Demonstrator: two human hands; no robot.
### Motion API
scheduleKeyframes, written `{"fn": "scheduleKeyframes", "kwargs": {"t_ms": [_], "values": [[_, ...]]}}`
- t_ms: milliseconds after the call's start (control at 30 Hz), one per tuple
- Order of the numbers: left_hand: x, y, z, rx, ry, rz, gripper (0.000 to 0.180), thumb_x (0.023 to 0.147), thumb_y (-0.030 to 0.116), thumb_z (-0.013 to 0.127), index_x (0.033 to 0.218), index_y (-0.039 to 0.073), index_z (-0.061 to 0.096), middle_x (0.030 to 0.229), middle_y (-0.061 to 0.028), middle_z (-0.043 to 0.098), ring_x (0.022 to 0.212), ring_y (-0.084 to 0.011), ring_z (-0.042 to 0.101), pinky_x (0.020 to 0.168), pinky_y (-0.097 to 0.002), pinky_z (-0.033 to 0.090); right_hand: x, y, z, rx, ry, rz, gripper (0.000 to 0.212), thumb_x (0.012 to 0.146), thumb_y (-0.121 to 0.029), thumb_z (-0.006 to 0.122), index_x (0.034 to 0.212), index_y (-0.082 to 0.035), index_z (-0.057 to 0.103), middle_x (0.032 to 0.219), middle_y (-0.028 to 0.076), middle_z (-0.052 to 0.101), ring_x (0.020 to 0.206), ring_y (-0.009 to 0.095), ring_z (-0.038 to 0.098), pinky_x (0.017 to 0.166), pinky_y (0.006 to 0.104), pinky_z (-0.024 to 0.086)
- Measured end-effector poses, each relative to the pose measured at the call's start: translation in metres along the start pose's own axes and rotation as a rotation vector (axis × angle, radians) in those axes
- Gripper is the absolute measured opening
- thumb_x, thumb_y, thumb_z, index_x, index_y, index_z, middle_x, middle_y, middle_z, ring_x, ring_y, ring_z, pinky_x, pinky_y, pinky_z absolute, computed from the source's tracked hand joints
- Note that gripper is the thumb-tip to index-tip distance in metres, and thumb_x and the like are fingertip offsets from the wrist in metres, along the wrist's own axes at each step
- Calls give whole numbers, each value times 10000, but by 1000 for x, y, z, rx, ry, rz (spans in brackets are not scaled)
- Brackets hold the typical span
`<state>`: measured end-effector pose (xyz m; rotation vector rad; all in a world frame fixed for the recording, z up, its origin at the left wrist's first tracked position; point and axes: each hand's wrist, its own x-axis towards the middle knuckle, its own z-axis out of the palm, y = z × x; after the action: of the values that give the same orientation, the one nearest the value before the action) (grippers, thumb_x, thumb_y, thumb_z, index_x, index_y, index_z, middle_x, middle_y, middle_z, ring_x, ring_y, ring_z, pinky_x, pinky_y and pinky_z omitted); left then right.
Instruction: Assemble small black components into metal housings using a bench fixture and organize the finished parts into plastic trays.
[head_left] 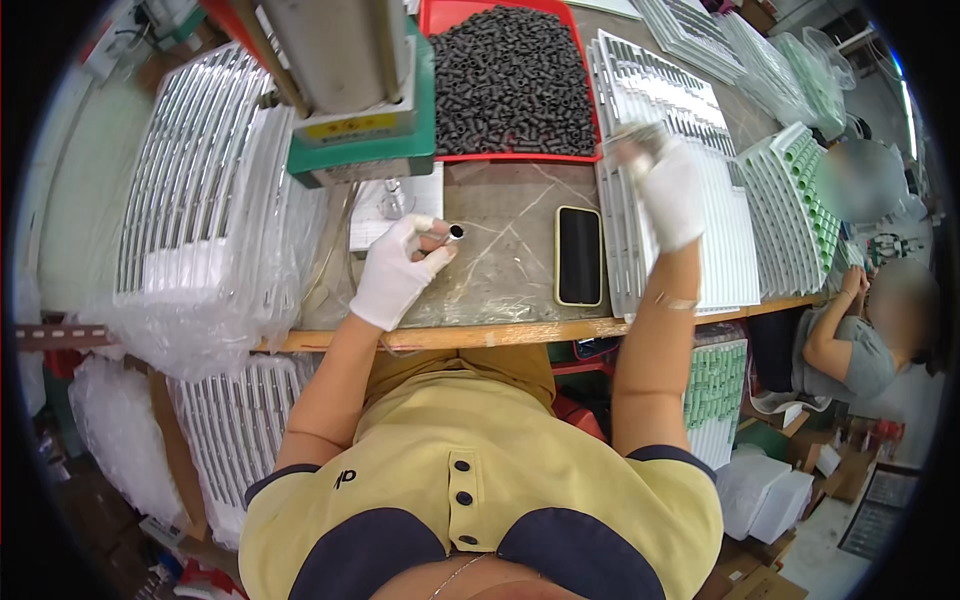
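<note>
My left hand point(400, 272), in a white glove with bare fingertips, is closed on a small silver tube point(448, 237) whose dark round end faces up and to the right. Just behind that hand, a small metal fixture point(395, 200) stands on a white base under the press point(362, 150). My right hand point(668, 195), gloved the same way, is over the white ribbed tray point(728, 262) on the right, which has silver pieces in rows toward its far end. Motion smears its fingers, so I cannot make out whether they hold anything.
A red bin point(597, 130) full of small black plastic sleeves point(510, 85) stands at the back. A phone point(579, 256) lies between my hands. Plastic-wrapped trays of silver tubes point(200, 180) stand left; a tray with green pieces point(800, 190) stands right. Another person point(850, 340) sits far right.
</note>
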<state>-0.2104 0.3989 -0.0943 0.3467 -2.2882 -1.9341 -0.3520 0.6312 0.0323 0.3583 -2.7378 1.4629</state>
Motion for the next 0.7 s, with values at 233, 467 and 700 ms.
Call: {"fn": "scheduleKeyframes", "kwargs": {"t_ms": [233,467,700], "values": [[-7,-2,-5,-60,23,78,225,769,78,719,965,43,615,852,0,645,719,-51,572,611,-199,428,-67,0,118,313,-252,-111,182,761,-124,710,893,-21,639,763,90,671,673,146,645,635,268,506],[-13,-8,-9,36,84,68,226,763,94,732,951,41,619,823,-12,659,671,-63,582,582,-201,430,-73,4,133,-10,-200,-356,219,723,-142,737,891,-34,648,754,117,667,672,225,660,605,313,512],[-13,-6,-12,112,136,154,326,697,143,788,956,46,617,802,-41,657,677,-89,610,574,-229,462,-76,12,147,84,-229,-305,289,674,-184,783,900,-54,659,771,121,653,660,247,640,603,325,508]]}}
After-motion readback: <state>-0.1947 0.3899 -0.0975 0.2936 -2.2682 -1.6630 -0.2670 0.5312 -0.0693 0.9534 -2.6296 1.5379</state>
